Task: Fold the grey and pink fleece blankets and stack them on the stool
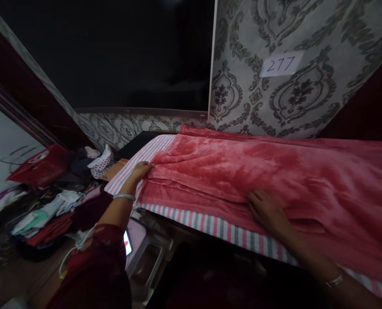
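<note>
A red plush blanket (223, 167) lies in folded layers along a surface covered by a striped cloth (210, 224). At the blanket's left edge, my left hand (142, 168) is closed on a bit of the fabric. My right hand (265, 210) rests on the blanket near its front fold, fingers stretched out and pressed against the plush. Some of that fold is hidden under the hand. Wrinkles run across the right part of the blanket.
A large dark television (129, 56) hangs on the patterned wall, beside a paper marked 277 (281, 64). Piled clothes (49, 214) and a red bag (38, 165) are at left. Below my left arm, a lit phone (127, 243) lies on a plastic stool (138, 240).
</note>
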Demonstrator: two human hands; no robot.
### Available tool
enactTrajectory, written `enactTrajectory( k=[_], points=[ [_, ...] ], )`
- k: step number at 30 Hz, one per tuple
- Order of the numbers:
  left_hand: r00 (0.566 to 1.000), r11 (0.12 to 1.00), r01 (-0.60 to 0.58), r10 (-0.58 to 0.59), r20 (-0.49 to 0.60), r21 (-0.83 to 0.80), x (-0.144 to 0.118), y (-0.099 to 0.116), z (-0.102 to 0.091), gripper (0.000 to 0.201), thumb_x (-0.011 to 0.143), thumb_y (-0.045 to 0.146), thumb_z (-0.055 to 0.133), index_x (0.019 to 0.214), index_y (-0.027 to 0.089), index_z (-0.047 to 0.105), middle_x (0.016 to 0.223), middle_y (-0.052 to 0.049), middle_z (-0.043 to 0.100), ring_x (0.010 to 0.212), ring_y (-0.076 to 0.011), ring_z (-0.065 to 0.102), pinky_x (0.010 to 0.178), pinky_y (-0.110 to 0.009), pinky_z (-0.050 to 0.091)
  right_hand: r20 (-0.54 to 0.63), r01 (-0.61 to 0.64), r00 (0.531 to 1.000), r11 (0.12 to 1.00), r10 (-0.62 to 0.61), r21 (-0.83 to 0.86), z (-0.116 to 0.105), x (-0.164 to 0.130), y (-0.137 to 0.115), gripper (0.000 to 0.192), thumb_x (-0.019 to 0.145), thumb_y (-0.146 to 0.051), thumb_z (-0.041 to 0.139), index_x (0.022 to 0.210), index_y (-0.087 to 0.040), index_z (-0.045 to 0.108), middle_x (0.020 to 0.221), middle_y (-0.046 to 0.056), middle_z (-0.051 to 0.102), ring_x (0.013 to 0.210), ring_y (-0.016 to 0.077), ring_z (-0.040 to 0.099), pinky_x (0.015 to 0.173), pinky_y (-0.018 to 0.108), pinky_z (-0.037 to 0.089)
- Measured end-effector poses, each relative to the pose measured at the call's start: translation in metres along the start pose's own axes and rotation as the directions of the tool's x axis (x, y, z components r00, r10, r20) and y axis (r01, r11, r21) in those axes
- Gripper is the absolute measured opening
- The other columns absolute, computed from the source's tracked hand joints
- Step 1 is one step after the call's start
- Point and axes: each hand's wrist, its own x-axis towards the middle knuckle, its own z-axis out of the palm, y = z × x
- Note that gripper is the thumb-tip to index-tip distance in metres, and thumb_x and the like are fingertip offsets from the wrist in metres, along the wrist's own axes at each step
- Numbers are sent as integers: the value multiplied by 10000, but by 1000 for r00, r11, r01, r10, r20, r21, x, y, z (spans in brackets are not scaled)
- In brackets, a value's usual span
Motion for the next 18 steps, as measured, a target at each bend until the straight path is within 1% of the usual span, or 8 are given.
enactTrajectory(
  k=[3, 5, 7, 8, 10, 13, 15, 18],
  points=[
    [1000, 1000, -10, 10, 16, -5, -2, 0, -1, 341, 688, 402, 792, 689, 197, 520, 485, 66, 439, 422, -95, 396, 439, -222, 274, 73, -53, 996, 998, 50, 34, -2, -3, 0, 272, 1013, -272, 418, 888, -183, 643, 867, 92, 627, 806, 221, 564, 735, 335, 438],
    [1000, 1000, -23, 23, 12, -8, -4, 1, 0, 299, 722, 370, 772, 725, 188, 535, 506, 69, 451, 424, -87, 398, 438, -212, 283, 132, -74, 989, 996, 67, 46, -7, -1, -2, 245, 991, -360, 498, 993, -177, 661, 930, 101, 637, 853, 235, 565, 757, 348, 439],
    [999, 999, -39, 39, 0, -14, -6, 2, 1, 253, 760, 333, 747, 855, 176, 573, 562, 65, 499, 444, -89, 433, 451, -205, 320, 187, -91, 979, 995, 83, 36, -13, 0, -6, 302, 945, -415, 579, 1104, -170, 657, 1000, 112, 638, 908, 255, 562, 782, 360, 440],
    [999, 999, -44, 44, -2, -19, -7, 2, 2, 282, 768, 322, 745, 944, 171, 584, 606, 56, 538, 465, -96, 467, 466, -206, 350, 213, -100, 973, 995, 92, 25, -15, 1, -9, 331, 926, -420, 605, 1133, -166, 653, 1024, 117, 637, 930, 263, 559, 793, 365, 441],
    [999, 998, -45, 45, 6, -33, -7, 2, 3, 443, 742, 316, 786, 1103, 160, 580, 715, 18, 622, 536, -119, 554, 516, -220, 423, 260, -120, 959, 993, 116, 1, -19, 2, -12, 334, 906, -391, 626, 1147, -162, 654, 1047, 120, 635, 962, 272, 553, 816, 368, 439],
    [998, 998, -37, 39, 48, -53, -5, 5, 4, 670, 645, 283, 877, 1227, 145, 574, 828, -39, 689, 625, -154, 633, 593, -246, 495, 316, -159, 934, 986, 165, -45, -22, 7, -18, 320, 915, -297, 585, 1200, -163, 645, 1081, 120, 633, 1005, 272, 545, 853, 369, 432],
    [997, 996, -50, 54, 58, -81, -5, 9, 2, 737, 640, 226, 874, 1299, 146, 555, 779, -18, 680, 590, -147, 626, 571, -237, 496, 349, -181, 916, 980, 200, -86, -23, 11, -21, 344, 925, -213, 530, 1250, -165, 629, 1110, 122, 629, 1027, 267, 536, 868, 365, 425],
    [994, 973, -92, 103, 43, -210, -9, 19, -4, 709, 692, 128, 788, 1355, 159, 539, 663, 43, 628, 490, -105, 569, 489, -188, 463, 392, -212, 884, 966, 255, -150, -23, 18, -25, 395, 890, -101, 492, 1253, -160, 635, 1137, 130, 624, 1045, 268, 524, 868, 363, 424]
  ],
)
